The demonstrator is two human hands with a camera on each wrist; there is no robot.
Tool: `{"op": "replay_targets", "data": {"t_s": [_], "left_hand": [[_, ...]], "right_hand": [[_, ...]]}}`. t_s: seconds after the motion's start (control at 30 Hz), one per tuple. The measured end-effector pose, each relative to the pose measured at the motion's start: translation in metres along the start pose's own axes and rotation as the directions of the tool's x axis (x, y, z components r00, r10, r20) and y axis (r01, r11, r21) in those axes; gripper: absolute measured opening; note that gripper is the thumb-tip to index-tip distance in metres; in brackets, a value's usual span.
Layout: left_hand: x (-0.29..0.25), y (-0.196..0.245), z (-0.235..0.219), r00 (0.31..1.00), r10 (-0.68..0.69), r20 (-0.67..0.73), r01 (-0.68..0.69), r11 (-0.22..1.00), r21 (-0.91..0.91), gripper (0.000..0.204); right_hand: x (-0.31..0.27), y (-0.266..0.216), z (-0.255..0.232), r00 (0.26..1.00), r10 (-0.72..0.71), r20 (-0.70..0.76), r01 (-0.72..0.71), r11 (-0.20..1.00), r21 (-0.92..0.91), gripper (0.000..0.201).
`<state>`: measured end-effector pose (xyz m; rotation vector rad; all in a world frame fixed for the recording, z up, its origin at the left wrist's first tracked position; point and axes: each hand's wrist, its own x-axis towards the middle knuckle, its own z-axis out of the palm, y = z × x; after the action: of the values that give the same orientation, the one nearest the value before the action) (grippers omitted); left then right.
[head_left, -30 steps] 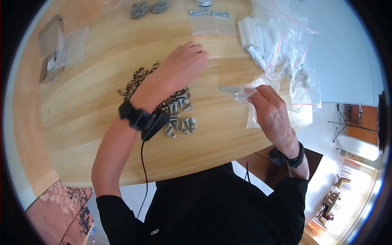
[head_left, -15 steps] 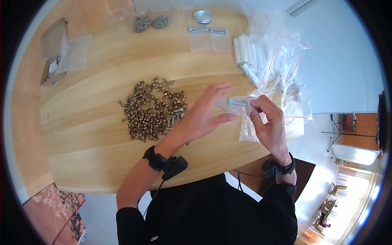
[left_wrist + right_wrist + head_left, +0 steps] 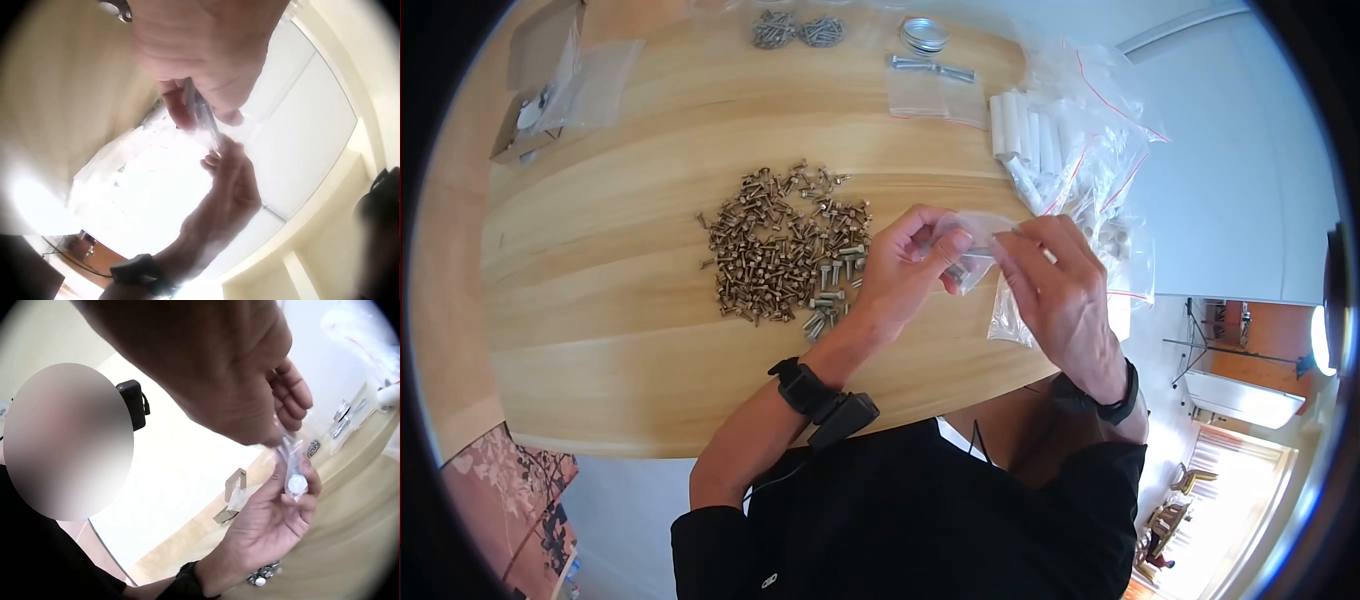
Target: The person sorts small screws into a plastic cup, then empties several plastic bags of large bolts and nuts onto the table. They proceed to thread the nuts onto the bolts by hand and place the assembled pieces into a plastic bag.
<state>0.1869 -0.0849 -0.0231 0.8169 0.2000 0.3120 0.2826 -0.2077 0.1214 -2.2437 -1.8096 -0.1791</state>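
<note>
Over the table, both hands hold a small clear plastic bag with silvery bolts inside. My left hand grips its left end, thumb on the near side. The right hand pinches the other end with thumb and fingers. In the right wrist view a round bolt head shows through the plastic, between the fingers of the left hand. The left wrist view has a bolt shank running between both hands. Left of them lie a pile of bronze-coloured screws and several larger silvery bolts.
At the right are white tubes and clear bags with red seals. Farther back lie a flat bag, long bolts, metal rings and heaps of grey screws. An opened box stands back left.
My left hand has swung from above the screw pile rightward and nearer, and now grips the bag's left end. The right hand has kept its pinch on the bag.
</note>
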Motion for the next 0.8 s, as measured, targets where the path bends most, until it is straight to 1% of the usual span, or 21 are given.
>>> {"op": "replay_targets", "data": {"t_s": [0.03,0.1,0.13,0.2,0.27,0.33,0.37,0.4,0.43,0.47,0.5,0.53,0.6,0.63,0.7,0.73,0.8], "left_hand": [[0.0,0.0,0.001,1.0,0.002,0.001,-0.002,1.0,-0.001,0.036],[0.001,0.001,0.002,0.999,0.033,-0.013,-0.035,0.974,-0.225,0.046],[0.001,0.003,0.0,0.999,0.034,-0.016,-0.037,0.974,-0.225,0.046],[0.002,0.007,-0.003,0.979,0.0,0.206,0.085,0.91,-0.405,0.053],[0.0,-0.001,0.0,0.976,0.012,0.215,0.074,0.919,-0.388,0.053],[0.001,-0.003,0.003,0.975,0.032,0.219,0.053,0.927,-0.372,0.053],[0.001,-0.002,0.003,0.969,0.027,0.247,0.071,0.923,-0.379,0.052],[-0.001,-0.001,0.003,0.961,0.017,0.277,0.094,0.918,-0.384,0.051],[-0.003,0.001,0.004,0.961,0.012,0.276,0.099,0.917,-0.386,0.051],[-0.005,0.004,0.005,0.959,-0.015,0.282,0.135,0.9,-0.414,0.051],[-0.006,0.005,0.007,0.957,-0.038,0.286,0.167,0.881,-0.443,0.051],[-0.006,0.006,0.008,0.957,-0.038,0.286,0.169,0.879,-0.446,0.051],[-0.008,0.007,0.008,0.951,-0.018,0.307,0.164,0.875,-0.456,0.046],[-0.009,0.005,0.007,0.952,-0.021,0.307,0.166,0.875,-0.456,0.046],[-0.008,-0.002,0.007,0.981,-0.041,0.19,0.106,0.932,-0.348,0.04],[-0.006,-0.004,0.007,0.98,-0.043,0.192,0.109,0.931,-0.348,0.04],[-0.004,-0.006,0.007,0.992,-0.047,0.114,0.076,0.96,-0.268,0.036]], "right_hand": [[0.003,0.001,-0.003,1.0,0.005,-0.023,-0.005,1.0,0.025,0.018],[0.007,-0.002,-0.011,0.995,0.038,-0.091,-0.029,0.994,0.106,0.012],[0.009,-0.007,-0.018,0.995,0.036,-0.09,-0.026,0.994,0.107,0.012],[0.012,-0.014,-0.028,0.978,0.147,-0.147,-0.127,0.982,0.137,0.009],[0.013,-0.013,-0.029,0.979,0.15,-0.138,-0.134,0.984,0.12,0.008],[0.012,-0.015,-0.038,0.976,0.168,-0.139,-0.143,0.974,0.174,0.008],[0.01,-0.024,-0.047,0.954,0.289,-0.081,-0.271,0.944,0.187,0.008],[0.011,-0.022,-0.044,0.955,0.287,-0.072,-0.269,0.944,0.19,0.008],[0.01,-0.019,-0.04,0.974,0.214,-0.077,-0.199,0.966,0.166,0.008],[0.008,-0.016,-0.038,0.986,0.143,-0.081,-0.131,0.982,0.138,0.008],[0.008,-0.016,-0.034,0.986,0.135,-0.098,-0.121,0.983,0.141,0.007],[0.008,-0.017,-0.035,0.986,0.136,-0.095,-0.122,0.983,0.14,0.007],[0.007,-0.02,-0.036,0.973,0.194,-0.126,-0.169,0.969,0.181,0.011],[0.006,-0.018,-0.032,0.973,0.196,-0.125,-0.172,0.968,0.183,0.011],[0.006,-0.01,-0.023,0.978,0.202,-0.053,-0.188,0.962,0.199,0.017],[0.008,-0.011,-0.023,0.977,0.204,-0.054,-0.19,0.962,0.197,0.017],[0.017,-0.016,-0.019,0.941,0.332,-0.061,-0.287,0.883,0.37,0.023]]}}
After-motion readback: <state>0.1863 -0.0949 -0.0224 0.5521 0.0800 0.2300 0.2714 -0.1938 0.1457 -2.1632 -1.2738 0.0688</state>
